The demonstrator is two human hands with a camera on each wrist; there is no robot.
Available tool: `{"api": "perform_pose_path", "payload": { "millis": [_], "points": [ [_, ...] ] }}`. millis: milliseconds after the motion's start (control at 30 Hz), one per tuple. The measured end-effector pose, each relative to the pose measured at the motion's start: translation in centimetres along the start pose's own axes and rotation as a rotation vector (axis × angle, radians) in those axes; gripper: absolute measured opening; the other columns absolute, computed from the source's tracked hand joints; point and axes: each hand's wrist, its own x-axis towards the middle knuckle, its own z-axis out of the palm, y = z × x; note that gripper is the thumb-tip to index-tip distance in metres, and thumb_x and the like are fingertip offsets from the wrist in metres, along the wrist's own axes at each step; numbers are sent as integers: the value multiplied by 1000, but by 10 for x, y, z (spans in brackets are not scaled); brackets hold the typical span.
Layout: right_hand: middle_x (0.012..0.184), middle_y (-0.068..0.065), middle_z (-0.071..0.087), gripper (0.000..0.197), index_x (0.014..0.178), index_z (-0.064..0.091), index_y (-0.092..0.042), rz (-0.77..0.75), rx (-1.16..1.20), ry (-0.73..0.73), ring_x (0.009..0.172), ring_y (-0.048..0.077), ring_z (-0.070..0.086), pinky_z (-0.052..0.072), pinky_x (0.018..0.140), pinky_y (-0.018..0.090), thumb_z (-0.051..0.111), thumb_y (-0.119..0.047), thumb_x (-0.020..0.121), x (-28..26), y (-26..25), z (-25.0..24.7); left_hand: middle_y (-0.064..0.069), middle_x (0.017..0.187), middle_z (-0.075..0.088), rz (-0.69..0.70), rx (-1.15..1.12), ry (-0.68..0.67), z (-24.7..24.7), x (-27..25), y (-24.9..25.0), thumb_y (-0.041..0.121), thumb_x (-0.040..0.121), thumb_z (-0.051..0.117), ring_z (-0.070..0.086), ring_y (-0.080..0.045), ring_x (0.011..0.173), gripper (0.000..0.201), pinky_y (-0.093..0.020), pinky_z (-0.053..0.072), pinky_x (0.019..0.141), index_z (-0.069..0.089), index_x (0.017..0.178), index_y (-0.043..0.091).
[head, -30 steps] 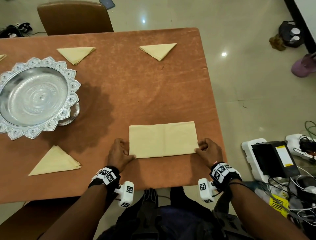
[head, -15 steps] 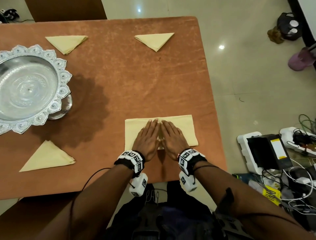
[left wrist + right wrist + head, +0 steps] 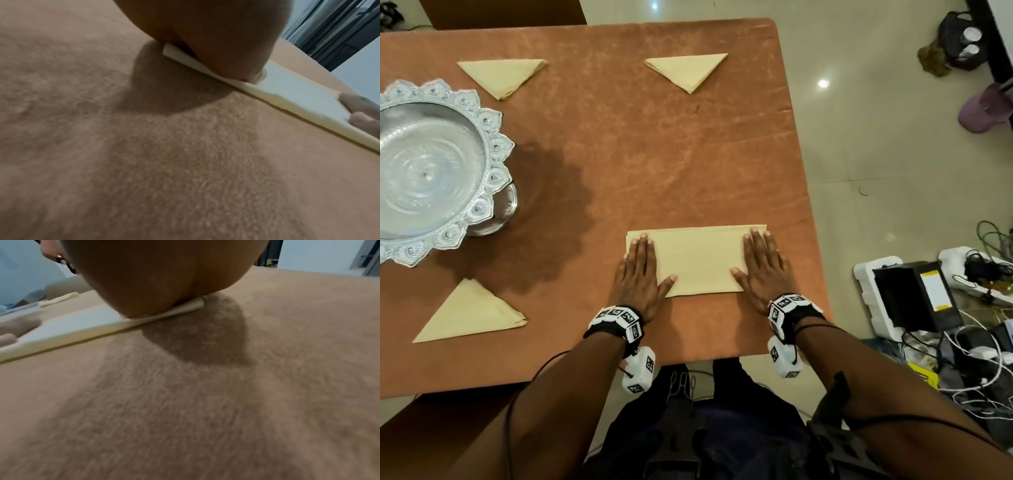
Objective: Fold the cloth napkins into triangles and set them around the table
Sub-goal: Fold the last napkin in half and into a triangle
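Note:
A cream napkin [image 3: 698, 260] folded into a rectangle lies near the front edge of the brown table [image 3: 654, 154]. My left hand [image 3: 640, 270] lies flat with straight fingers on the napkin's left end. My right hand [image 3: 760, 267] lies flat on its right end. In the left wrist view the palm [image 3: 216, 40] presses the napkin [image 3: 292, 87] edge. In the right wrist view the palm [image 3: 156, 277] presses the napkin [image 3: 82, 324] too. Three napkins folded into triangles lie on the table: front left [image 3: 470, 313], far left [image 3: 505, 75], far middle [image 3: 686, 70].
An ornate silver bowl [image 3: 493, 150] stands at the left of the table. A chair back [image 3: 503, 12] is behind the far edge. On the floor at the right lie a foam box [image 3: 876, 291], cables [image 3: 979, 359] and shoes [image 3: 983, 106].
Both hands first pinched the napkin's near corners, then lay together on its middle. Now they have slid apart, flat, to the napkin's left and right ends.

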Motion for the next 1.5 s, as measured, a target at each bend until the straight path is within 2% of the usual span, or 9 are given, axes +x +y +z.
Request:
{"api": "perform_pose_path", "payload": {
  "millis": [300, 400, 467, 567, 833, 967, 1200, 1300, 1500],
  "points": [
    [163, 3, -18, 75, 156, -6, -20, 131, 111, 72, 150, 25, -18, 7, 119, 49, 28, -56, 99, -7, 12, -8, -3, 159, -25, -75, -80, 23, -10, -7, -12, 65, 95, 22, -23, -19, 147, 86, -41, 1, 120, -15, 153, 13],
    [153, 18, 31, 64, 148, 33, -10, 203, 302, 344, 141, 37, 29, 26, 112, 47, 53, -34, 92, -11, 15, -17, -10, 158, 24, -125, -253, 259, -27, -10, -11, 44, 97, 47, 25, -29, 145, 65, -44, 28, 112, 26, 150, 13],
    [128, 20, 57, 47, 129, 56, -5, 334, 522, 442, 119, 38, 52, 39, 100, 41, 62, -23, 85, -18, 19, -22, -12, 126, 60, -237, -454, 397, -36, -13, -12, 30, 90, 59, 57, -32, 112, 45, -44, 45, 94, 49, 130, 12],
    [101, 13, 71, 30, 104, 70, -7, 601, 777, 398, 98, 33, 64, 47, 89, 33, 67, -28, 82, -30, 20, -33, -7, 96, 71, -558, -704, 392, -47, -18, -12, 23, 84, 68, 66, -27, 89, 22, -31, 50, 78, 66, 102, 10],
    [61, 4, 72, 33, 76, 68, -7, 821, 1011, 162, 65, 18, 69, 56, 68, 29, 83, -36, 71, -36, 13, -29, 1, 80, 67, -615, -801, 183, -27, -27, -19, 28, 68, 86, 67, -21, 77, 34, -39, 56, 77, 64, 90, 14],
    [65, 14, 72, 32, 79, 62, -7, 880, 1198, 138, 65, 27, 72, 61, 75, 44, 90, -18, 65, -28, 12, -26, -3, 82, 68, -637, -879, 113, -25, -25, -24, 26, 67, 87, 70, -25, 75, 36, -47, 60, 68, 60, 89, 19],
    [64, 11, 69, 19, 72, 66, -7, 917, 1263, 127, 60, 24, 64, 58, 74, 40, 84, -11, 70, -25, 23, -33, -3, 68, 62, -598, -1030, 67, -53, -24, 8, 27, 81, 77, 58, -23, 64, 24, -32, 50, 61, 60, 71, 13],
    [69, 14, 67, 18, 70, 62, -5, 920, 1330, 132, 58, 24, 61, 56, 70, 37, 79, -2, 75, -28, 23, -39, -12, 81, 67, -421, -1425, -186, -66, -14, 44, 21, 90, 68, 61, -21, 68, 20, -30, 51, 62, 65, 93, 1],
    [82, 17, 70, 18, 78, 60, -2, 966, 1585, 175, 73, 29, 69, 59, 74, 35, 77, 6, 75, -33, 18, -39, -16, 104, 70, -386, -1506, -302, -46, 12, 75, 11, 92, 63, 65, -23, 83, 25, -28, 51, 76, 60, 116, 4]
  ]
}}
